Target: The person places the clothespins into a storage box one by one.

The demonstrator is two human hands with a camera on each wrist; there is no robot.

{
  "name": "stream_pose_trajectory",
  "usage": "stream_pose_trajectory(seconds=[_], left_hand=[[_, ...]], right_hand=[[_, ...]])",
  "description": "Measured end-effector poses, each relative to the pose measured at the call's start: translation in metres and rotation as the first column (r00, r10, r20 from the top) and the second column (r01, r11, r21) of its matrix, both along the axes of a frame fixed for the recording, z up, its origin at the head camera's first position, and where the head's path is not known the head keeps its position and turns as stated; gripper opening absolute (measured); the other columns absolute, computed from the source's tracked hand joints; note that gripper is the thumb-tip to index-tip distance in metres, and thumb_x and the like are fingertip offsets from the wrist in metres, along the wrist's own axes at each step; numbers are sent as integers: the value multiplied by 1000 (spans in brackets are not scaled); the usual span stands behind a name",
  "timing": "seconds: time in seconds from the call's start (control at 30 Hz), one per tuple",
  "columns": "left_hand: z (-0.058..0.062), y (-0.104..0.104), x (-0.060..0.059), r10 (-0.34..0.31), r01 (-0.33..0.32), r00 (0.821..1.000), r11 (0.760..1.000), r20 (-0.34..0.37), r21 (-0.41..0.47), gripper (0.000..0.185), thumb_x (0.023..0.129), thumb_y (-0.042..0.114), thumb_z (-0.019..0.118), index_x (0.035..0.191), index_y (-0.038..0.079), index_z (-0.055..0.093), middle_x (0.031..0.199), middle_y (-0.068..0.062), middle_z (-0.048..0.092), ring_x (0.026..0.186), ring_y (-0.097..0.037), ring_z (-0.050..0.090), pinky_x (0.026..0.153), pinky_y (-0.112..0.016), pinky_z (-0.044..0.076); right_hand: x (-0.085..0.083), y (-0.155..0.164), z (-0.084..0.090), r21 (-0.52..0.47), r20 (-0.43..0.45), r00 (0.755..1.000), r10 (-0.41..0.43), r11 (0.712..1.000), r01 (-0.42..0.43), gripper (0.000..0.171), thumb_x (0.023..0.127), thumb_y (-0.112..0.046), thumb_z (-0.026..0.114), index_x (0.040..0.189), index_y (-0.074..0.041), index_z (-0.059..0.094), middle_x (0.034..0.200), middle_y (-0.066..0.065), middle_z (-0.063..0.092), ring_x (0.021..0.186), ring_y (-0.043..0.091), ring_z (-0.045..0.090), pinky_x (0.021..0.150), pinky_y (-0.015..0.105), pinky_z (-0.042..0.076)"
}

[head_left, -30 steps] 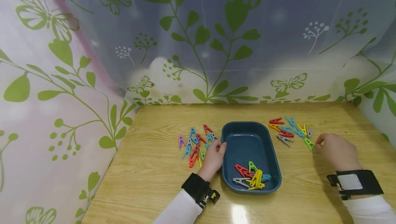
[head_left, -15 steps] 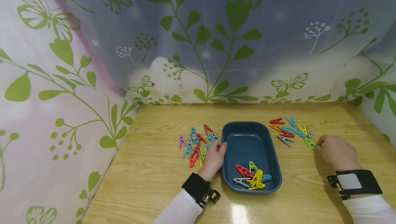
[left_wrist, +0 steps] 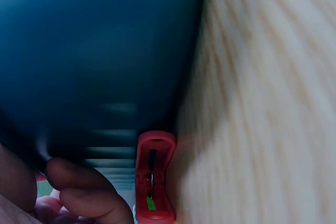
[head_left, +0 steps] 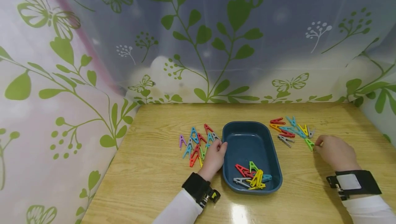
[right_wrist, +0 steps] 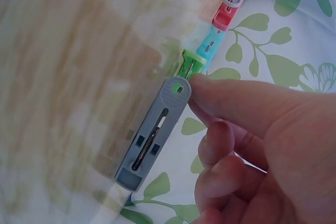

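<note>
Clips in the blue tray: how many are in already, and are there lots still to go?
About six clips already lie in the blue tray. The right hand touches a green clip beside the right pile; the left hand rests by the left pile. Both piles remain on the table, so most is left.

No readable text anywhere — no labels, brands or numbers on anything.
</note>
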State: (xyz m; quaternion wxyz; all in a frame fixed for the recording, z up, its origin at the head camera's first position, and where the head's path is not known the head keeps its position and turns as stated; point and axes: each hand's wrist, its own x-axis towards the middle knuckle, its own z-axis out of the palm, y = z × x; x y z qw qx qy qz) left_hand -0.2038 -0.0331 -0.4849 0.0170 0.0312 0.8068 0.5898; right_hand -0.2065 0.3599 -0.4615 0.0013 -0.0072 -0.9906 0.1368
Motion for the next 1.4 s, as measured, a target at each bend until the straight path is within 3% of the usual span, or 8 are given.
stream_pose_trajectory(seconds=[0.33, 0.6, 1.0, 1.4], left_hand=[[-1, 0, -2, 2, -2, 1000, 1000, 8, -9, 35, 109, 21, 53, 79, 12, 39, 65, 3, 30, 55, -13, 35, 55, -24, 28], [-1, 0, -1, -4, 4, 1000, 1000, -9, -18, 35, 109, 21, 53, 79, 12, 38, 66, 3, 30, 55, -13, 34, 55, -24, 28], [-2, -1, 0, -21, 21, 999, 1000, -36, -9, 34, 109, 17, 50, 79, 12, 37, 65, 3, 29, 53, -11, 33, 54, -25, 27], [1, -1, 0, -10, 10, 1000, 1000, 3, -5, 34, 109, 19, 52, 79, 12, 38, 66, 2, 29, 54, -14, 34, 55, -25, 27]], right_hand=[[1, -2, 1, -5, 2, 1000, -5, 1000, 5, 19, 93, -10, 70, 102, 7, 69, 80, 19, 68, 63, 24, 55, 49, 34, 41], [0, -2, 1, 2, -9, 1000, 1, 1000, -1, 15, 91, -8, 71, 96, 7, 69, 80, 21, 69, 64, 25, 58, 50, 35, 42], [0, -2, 5, 21, 42, 999, -9, 1000, 9, 16, 93, -8, 69, 92, 8, 69, 80, 19, 68, 67, 26, 59, 53, 36, 44], [2, -2, 10, -3, 71, 997, -24, 1000, 24, 20, 95, -12, 66, 92, 7, 70, 80, 19, 68, 67, 26, 58, 53, 34, 43]])
